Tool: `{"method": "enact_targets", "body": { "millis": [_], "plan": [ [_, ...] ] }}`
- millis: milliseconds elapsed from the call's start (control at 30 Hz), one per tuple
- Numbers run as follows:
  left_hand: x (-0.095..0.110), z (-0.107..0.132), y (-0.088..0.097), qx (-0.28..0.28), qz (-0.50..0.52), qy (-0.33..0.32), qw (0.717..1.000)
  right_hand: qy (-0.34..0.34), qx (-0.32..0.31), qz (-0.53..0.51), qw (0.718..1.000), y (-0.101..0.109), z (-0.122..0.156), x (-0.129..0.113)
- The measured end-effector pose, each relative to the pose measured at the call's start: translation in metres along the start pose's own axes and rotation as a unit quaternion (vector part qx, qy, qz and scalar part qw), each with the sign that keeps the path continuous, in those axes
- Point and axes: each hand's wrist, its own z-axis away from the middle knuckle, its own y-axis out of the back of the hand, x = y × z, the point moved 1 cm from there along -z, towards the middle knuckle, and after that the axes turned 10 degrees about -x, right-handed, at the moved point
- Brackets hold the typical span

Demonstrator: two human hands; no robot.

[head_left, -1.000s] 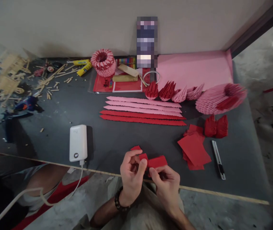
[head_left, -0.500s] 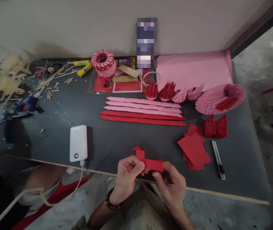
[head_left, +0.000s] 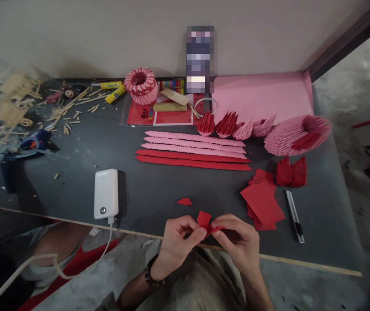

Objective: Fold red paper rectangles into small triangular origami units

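Note:
Between my two hands is a folded piece of red paper (head_left: 204, 218), with one flap sticking up. My left hand (head_left: 181, 237), with a bead bracelet at its wrist, pinches the paper between thumb and fingers. My right hand (head_left: 237, 242) is closed on the paper's other end, and the fingers hide part of it. Just beyond my hands a small folded red triangle (head_left: 185, 201) lies on the dark table (head_left: 152, 190). To the right there is a loose pile of red paper rectangles (head_left: 263, 203).
A box cutter (head_left: 295, 216) lies by the pile. Behind are pink strips (head_left: 194, 140), red strips (head_left: 193, 163) and a pink folded-paper piece (head_left: 298, 134). A white power bank (head_left: 106, 194) with a cable sits left, and a glue gun (head_left: 36, 140) lies among wooden sticks.
My right hand has come closer to my left, and the red paper's right arm is now bent in. The small triangle shows fully. A person's hand at the far left has gone from view.

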Motion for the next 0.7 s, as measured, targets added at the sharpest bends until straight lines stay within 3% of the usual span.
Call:
{"method": "enact_targets", "body": {
  "millis": [100,200,700],
  "plan": [
    [0.003,0.001,-0.003,0.032,-0.054,-0.033,0.997,-0.107,0.070,-0.058,0.990,-0.014,0.007,0.005],
    [0.002,0.002,-0.005,0.048,-0.100,-0.041,0.993,-0.156,0.130,-0.114,0.973,-0.025,0.008,0.004],
    [-0.002,-0.004,0.000,0.039,-0.093,-0.021,0.995,-0.136,0.196,-0.161,0.958,-0.041,0.002,-0.001]
  ]
}}
